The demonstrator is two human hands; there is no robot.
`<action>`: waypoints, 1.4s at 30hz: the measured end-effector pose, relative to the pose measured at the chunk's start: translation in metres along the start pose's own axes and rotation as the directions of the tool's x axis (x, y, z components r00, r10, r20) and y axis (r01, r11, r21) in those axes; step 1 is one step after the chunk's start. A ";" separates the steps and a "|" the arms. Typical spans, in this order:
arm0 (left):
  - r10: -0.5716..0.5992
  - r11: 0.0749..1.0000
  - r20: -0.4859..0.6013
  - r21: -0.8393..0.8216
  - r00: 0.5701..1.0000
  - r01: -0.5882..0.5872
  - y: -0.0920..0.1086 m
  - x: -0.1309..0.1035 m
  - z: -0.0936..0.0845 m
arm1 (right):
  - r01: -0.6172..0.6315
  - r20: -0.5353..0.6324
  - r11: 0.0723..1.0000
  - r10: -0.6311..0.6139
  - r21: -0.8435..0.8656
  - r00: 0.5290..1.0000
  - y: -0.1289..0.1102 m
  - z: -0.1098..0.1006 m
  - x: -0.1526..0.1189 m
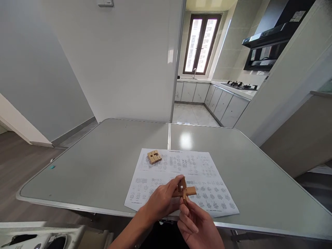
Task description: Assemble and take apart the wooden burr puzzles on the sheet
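Above the front part of the paper sheet, my left hand [162,199] grips a partly joined wooden burr puzzle [190,191] from its left side, fingers wrapped round it. Its brown notched sticks cross one another, one pointing right and one upward. From below, my right hand [195,221] pinches the lower stick between thumb and fingers. Some of the joint is hidden behind the fingers. Farther back, several lighter wooden puzzle pieces [154,157] lie side by side in a block on the sheet's upper left.
A large printed instruction sheet [218,173] with rows of small diagrams lies on the grey table [90,166]. The table's front edge runs just below my hands. A small teal bit [52,167] lies near the left edge. Beyond is a kitchen with a gas hob [240,85].
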State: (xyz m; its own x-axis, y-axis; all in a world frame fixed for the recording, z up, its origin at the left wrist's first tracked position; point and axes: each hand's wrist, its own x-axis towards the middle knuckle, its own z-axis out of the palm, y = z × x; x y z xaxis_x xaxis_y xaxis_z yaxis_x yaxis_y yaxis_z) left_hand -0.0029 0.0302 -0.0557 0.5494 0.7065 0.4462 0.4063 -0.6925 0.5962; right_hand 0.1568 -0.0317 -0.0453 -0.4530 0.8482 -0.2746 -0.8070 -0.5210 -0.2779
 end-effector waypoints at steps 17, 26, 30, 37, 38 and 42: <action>-0.122 0.963 -0.084 -0.251 0.989 0.097 0.012 0.007 -0.004 | 0.219 0.027 0.213 -0.655 -0.952 0.755 -0.041 -0.005 -0.018; -0.069 0.988 -0.057 -0.140 0.996 0.060 0.010 0.009 -0.004 | 0.174 0.036 0.206 -0.542 -0.963 0.840 -0.022 -0.010 -0.006; -0.085 0.986 -0.064 -0.148 0.994 0.074 0.008 0.008 -0.003 | 0.135 -0.003 0.197 -0.574 -0.971 0.819 -0.020 -0.009 -0.004; -0.085 0.984 -0.022 -0.159 0.996 0.080 0.016 0.013 -0.008 | 0.189 0.046 0.187 -0.585 -0.964 0.810 -0.022 -0.001 -0.005; -0.080 0.985 -0.012 -0.151 0.997 0.078 0.017 0.013 -0.009 | 0.193 0.050 0.196 -0.567 -0.961 0.822 -0.022 -0.001 -0.006; -0.041 0.995 -0.032 -0.087 0.999 0.038 0.016 0.011 -0.008 | 0.245 0.081 0.309 -0.460 -0.919 0.884 -0.026 -0.007 -0.008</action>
State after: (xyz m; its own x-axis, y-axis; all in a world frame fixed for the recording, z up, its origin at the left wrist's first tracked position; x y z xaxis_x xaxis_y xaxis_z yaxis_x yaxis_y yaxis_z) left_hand 0.0045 0.0280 -0.0358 0.5090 0.7384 0.4423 0.3618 -0.6498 0.6685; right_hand 0.1835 -0.0253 -0.0422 -0.0600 0.9974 -0.0403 -0.0124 -0.0412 -0.9991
